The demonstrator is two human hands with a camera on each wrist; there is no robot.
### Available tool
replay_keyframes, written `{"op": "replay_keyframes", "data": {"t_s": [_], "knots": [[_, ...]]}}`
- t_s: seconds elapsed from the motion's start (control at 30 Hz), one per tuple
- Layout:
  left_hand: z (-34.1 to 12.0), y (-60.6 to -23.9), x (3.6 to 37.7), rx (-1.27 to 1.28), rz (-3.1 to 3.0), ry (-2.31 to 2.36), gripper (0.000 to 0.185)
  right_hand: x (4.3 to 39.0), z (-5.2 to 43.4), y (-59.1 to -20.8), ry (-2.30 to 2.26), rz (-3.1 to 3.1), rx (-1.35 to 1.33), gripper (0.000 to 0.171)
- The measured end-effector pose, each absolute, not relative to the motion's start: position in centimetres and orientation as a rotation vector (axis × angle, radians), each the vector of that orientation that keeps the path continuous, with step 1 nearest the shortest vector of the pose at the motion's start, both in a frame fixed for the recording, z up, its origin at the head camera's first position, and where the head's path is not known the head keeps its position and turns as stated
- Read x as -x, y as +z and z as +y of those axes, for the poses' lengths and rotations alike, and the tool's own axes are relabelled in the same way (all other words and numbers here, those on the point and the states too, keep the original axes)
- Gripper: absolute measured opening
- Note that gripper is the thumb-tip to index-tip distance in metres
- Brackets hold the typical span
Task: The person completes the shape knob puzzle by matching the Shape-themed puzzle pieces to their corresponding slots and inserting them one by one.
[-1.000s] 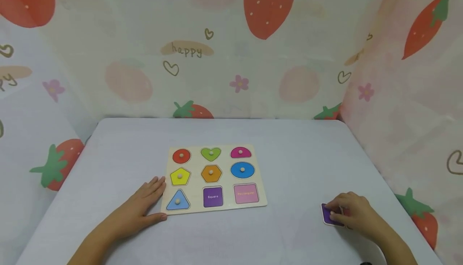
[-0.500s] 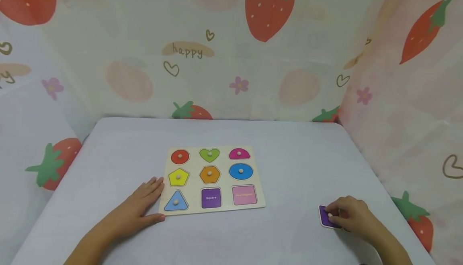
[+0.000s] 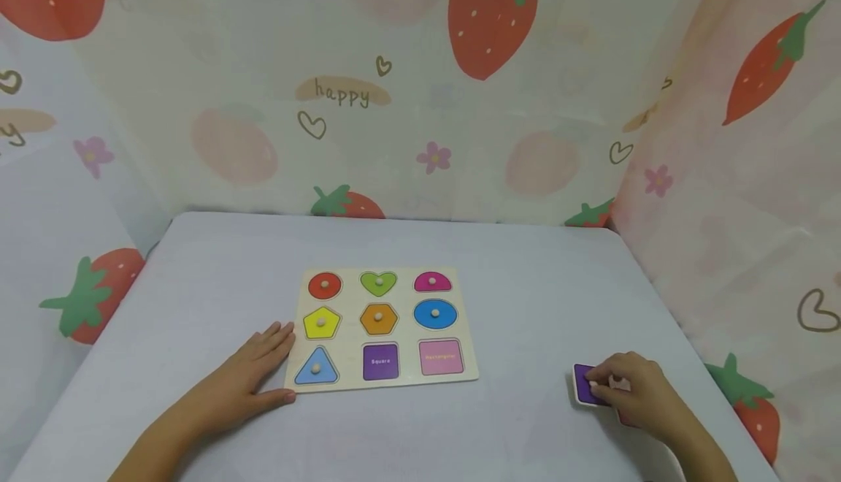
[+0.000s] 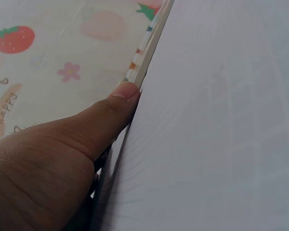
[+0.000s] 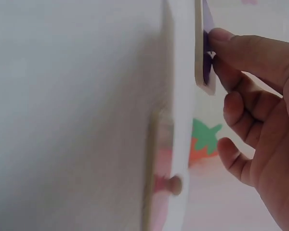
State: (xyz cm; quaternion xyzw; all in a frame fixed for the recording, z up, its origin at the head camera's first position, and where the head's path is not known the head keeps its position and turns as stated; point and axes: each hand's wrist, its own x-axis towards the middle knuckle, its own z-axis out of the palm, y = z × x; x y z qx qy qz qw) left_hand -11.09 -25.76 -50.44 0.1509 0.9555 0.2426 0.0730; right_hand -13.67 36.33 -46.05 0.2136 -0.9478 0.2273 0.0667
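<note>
**A:** What do you have in front of you, starting with the biggest things?

**B:** You sit at a pale lilac table (image 3: pixel 525 285), walled on three sides by strawberry-print curtains (image 3: pixel 394 88). A wooden shape puzzle board (image 3: pixel 381 330) lies flat near the table's middle. Seven of its coloured pieces sit in place; the square and rectangle slots along the bottom row show only their printed labels.

**A:** Has anything changed in the last second?

**B:** Very little. The board and your left hand (image 3: pixel 246 380) have kept their places. The purple square piece (image 3: pixel 583 383) has shifted slightly away from you and to the left, with your right hand (image 3: pixel 634 391) still on it.

**A:** How are my hands placed?

**B:** Your left hand lies flat and relaxed on the table, fingers straight, thumb touching the board's near left corner. Your right hand is well apart from the board, at the table's right. Its fingers are curled and its fingertips (image 5: pixel 221 36) pinch the purple piece by its peg, the piece tilted up off the table. A pink piece (image 3: pixel 624 416) lies flat just beneath that hand, mostly hidden.
</note>
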Motion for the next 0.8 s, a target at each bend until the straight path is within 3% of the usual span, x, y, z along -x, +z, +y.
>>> {"op": "replay_keyframes", "data": {"t_s": [0.8], "knots": [[-25.8,-50.7,11.1,-0.469,2.871,0.720,0.101,16.7,28.2,-44.8,0.869,-2.761,-0.733,0.020]]}}
